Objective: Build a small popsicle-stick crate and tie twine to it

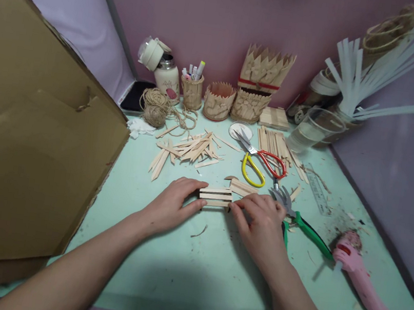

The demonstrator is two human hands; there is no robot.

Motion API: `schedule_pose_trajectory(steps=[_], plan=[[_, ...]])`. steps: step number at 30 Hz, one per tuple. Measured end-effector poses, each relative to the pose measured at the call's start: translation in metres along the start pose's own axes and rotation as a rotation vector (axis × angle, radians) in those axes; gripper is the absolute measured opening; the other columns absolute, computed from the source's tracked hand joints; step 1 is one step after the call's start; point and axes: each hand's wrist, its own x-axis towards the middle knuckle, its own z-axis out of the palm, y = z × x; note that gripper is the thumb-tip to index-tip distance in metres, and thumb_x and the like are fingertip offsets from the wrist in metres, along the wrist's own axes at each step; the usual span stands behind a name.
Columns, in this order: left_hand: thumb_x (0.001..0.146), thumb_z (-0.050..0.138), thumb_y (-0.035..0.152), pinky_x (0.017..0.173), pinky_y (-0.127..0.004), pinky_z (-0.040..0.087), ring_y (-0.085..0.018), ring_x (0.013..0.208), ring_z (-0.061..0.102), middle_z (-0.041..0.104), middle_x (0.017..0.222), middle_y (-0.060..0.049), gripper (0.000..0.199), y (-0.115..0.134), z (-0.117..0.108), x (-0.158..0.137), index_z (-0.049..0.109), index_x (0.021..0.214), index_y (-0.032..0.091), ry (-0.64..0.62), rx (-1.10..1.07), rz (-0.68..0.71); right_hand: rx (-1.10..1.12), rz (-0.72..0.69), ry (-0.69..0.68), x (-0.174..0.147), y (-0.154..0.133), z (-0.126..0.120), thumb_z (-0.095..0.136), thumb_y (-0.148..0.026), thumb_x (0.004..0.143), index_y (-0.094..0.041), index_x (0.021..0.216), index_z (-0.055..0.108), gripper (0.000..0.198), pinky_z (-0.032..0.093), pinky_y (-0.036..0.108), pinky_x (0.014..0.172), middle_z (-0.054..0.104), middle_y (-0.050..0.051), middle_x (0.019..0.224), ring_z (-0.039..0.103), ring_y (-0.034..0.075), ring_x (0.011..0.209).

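Head view: the left hand (171, 202) pinches the left end of a slatted piece (215, 196) between thumb and fingers, while the right hand's (263, 224) fingertips grasp its right end. It sits level between both hands, over the middle of the green table (168, 279); whether it touches down, I cannot tell. Pliers (304, 226) lie just beside the right hand, scissors (253, 151) beyond, loose sticks (200, 149) behind the piece, a glue gun (361, 281) farther right.

You're at a craft table (173, 274), likely a hobby corner: glue gun (361, 281), scissors (253, 151), pliers (312, 233), twine (156, 115), loose sticks (198, 149), decorated wooden pots (218, 102) by the wall (197, 13).
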Motion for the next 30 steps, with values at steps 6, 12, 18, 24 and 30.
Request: schedule_pose_trajectory(steps=[6, 12, 18, 24, 30], plan=[[0.088, 0.06, 0.048, 0.105, -0.046, 0.043, -0.029, 0.122, 0.054, 0.061, 0.131, -0.013, 0.056, -0.003, -0.001, -0.003, 0.053, 0.134, 0.019, -0.017, 0.007, -0.005, -0.004, -0.007, 0.023, -0.001, 0.001, -0.002, 0.049, -0.033, 0.097, -0.022, 0.076, 0.067, 0.03, 0.026, 0.038, 0.08, 0.068, 0.002, 0.081, 0.054, 0.021, 0.084], [0.077, 0.074, 0.046, 0.107, -0.049, 0.04, -0.032, 0.129, 0.048, 0.056, 0.137, -0.012, 0.074, -0.008, -0.002, -0.004, 0.044, 0.141, 0.023, -0.058, 0.063, 0.046, 0.004, 0.008, 0.02, -0.003, 0.005, -0.003, 0.049, -0.033, 0.097, -0.022, 0.078, 0.067, 0.029, 0.027, 0.038, 0.08, 0.068, 0.001, 0.083, 0.055, 0.02, 0.084], [0.082, 0.07, 0.037, 0.106, -0.047, 0.041, -0.029, 0.125, 0.051, 0.059, 0.132, -0.012, 0.061, -0.008, 0.0, -0.003, 0.048, 0.135, 0.02, -0.037, 0.076, 0.049, 0.029, 0.02, 0.0, -0.004, 0.005, -0.003, 0.048, -0.033, 0.098, -0.022, 0.078, 0.066, 0.029, 0.026, 0.038, 0.08, 0.067, 0.001, 0.082, 0.055, 0.02, 0.084], [0.082, 0.07, 0.035, 0.106, -0.046, 0.042, -0.028, 0.123, 0.053, 0.061, 0.13, -0.01, 0.056, -0.01, -0.001, -0.002, 0.05, 0.133, 0.022, -0.016, 0.075, 0.08, 0.056, 0.016, -0.015, -0.004, 0.005, -0.004, 0.048, -0.031, 0.097, -0.022, 0.078, 0.066, 0.027, 0.026, 0.037, 0.081, 0.067, 0.002, 0.082, 0.054, 0.02, 0.085], [0.081, 0.07, 0.041, 0.108, -0.047, 0.04, -0.029, 0.126, 0.05, 0.058, 0.134, -0.012, 0.063, -0.01, -0.002, -0.002, 0.047, 0.137, 0.021, -0.042, 0.063, 0.058, 0.074, 0.021, -0.018, -0.004, 0.004, -0.003, 0.05, -0.031, 0.096, -0.022, 0.08, 0.067, 0.026, 0.026, 0.037, 0.081, 0.067, 0.002, 0.083, 0.054, 0.021, 0.087]])
